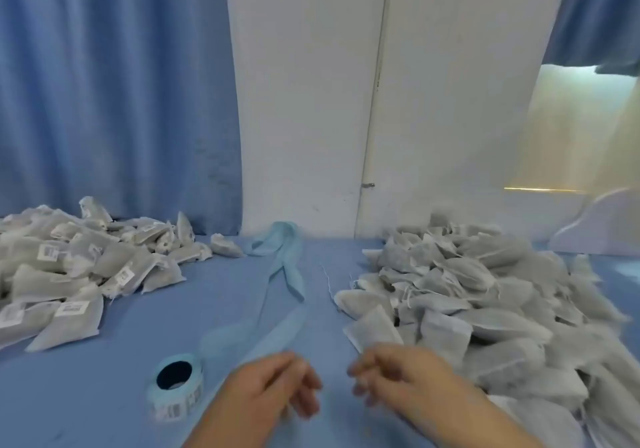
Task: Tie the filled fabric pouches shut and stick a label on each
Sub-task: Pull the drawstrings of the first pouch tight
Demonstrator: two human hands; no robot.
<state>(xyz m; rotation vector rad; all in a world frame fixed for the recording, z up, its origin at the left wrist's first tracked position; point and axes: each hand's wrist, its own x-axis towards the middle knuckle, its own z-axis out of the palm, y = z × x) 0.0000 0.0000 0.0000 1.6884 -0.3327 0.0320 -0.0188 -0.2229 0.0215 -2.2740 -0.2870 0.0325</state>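
A heap of grey filled pouches with white barcode labels [69, 274] lies on the left of the blue table. A larger heap of grey pouches without labels [485, 309], loose strings showing, fills the right side. A blue roll of barcode labels [176, 388] stands near the front, left of my hands. Its empty blue backing strip [284, 274] trails away to the back. My left hand [273, 385] and my right hand [398, 375] hover low at the front centre, blurred, fingers loosely curled toward each other. I see nothing held in either. My right hand is beside the unlabelled heap's front edge.
The table is covered with a blue cloth [104, 395]. Blue curtains [114, 101] and a white wall panel [304, 118] stand behind it. A pale rounded object [602, 226] sits at the back right corner.
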